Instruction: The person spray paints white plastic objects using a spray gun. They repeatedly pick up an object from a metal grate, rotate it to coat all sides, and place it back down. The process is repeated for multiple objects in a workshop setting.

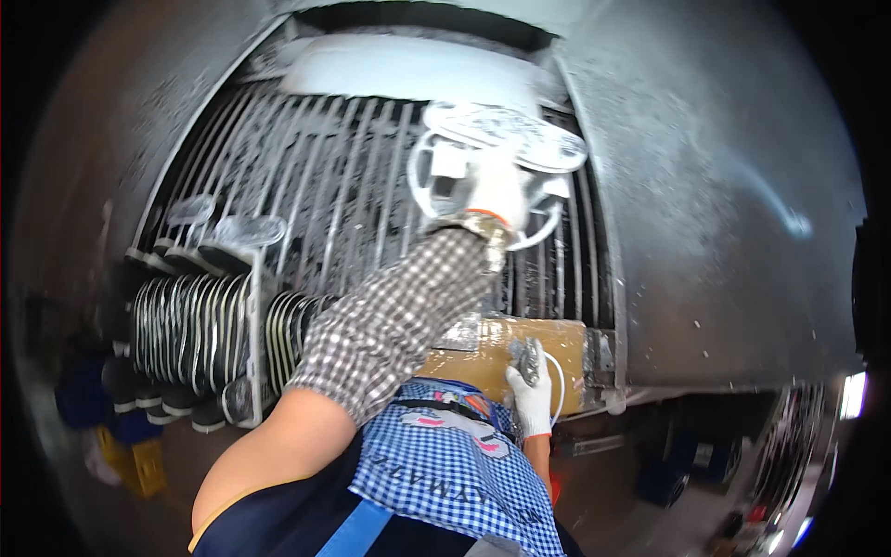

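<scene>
My left hand [497, 190], in a white glove below a checked sleeve, reaches out over the slatted grille. Just beyond it lies a pale, speckled plate shaped like a shoe sole [520, 137], with curved white loops around the hand. Motion smears the glove, so its fingers and any grip on the plate cannot be made out. Close to my apron, my right hand [532, 399], also gloved, is closed around a small silvery-grey tool [529, 360] that looks like a spray gun. A thin white hose [560, 381] curves beside it. Tan board [501, 348] lies beneath that hand.
The metal grille [343, 176] has dark gaps and white residue. At left, a rack [255, 325] holds several black shoe soles [190, 330] with pale edges. Two clear sole-shaped pieces [251, 229] lie behind it. Grey panels [696, 204] wall both sides. A yellow crate [135, 462] stands low left.
</scene>
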Motion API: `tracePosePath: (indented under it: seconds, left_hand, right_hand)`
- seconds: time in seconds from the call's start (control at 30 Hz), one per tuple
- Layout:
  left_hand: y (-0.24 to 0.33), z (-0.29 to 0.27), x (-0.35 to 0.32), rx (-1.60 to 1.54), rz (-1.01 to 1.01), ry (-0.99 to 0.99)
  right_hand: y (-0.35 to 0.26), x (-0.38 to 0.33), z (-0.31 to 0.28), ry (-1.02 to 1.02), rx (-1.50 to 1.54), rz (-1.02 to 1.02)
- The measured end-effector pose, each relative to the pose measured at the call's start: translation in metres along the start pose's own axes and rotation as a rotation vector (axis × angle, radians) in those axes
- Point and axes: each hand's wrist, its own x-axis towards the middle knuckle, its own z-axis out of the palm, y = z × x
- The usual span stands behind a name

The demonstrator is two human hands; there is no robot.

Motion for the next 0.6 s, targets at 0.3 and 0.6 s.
tracePosePath:
  seconds: [0.3,0.6]
  left_hand:
    - [0.006,-0.097,-0.019,-1.012,-0.333,0.351]
    - [-0.164,-0.188,-0.033,-1.212,-0.386,0.598]
  right_hand:
    - [0.001,-0.001,0.012,-0.031,-0.079,0.036]
    - [0.025,0.014,0.002,-0.059,-0.158,0.002]
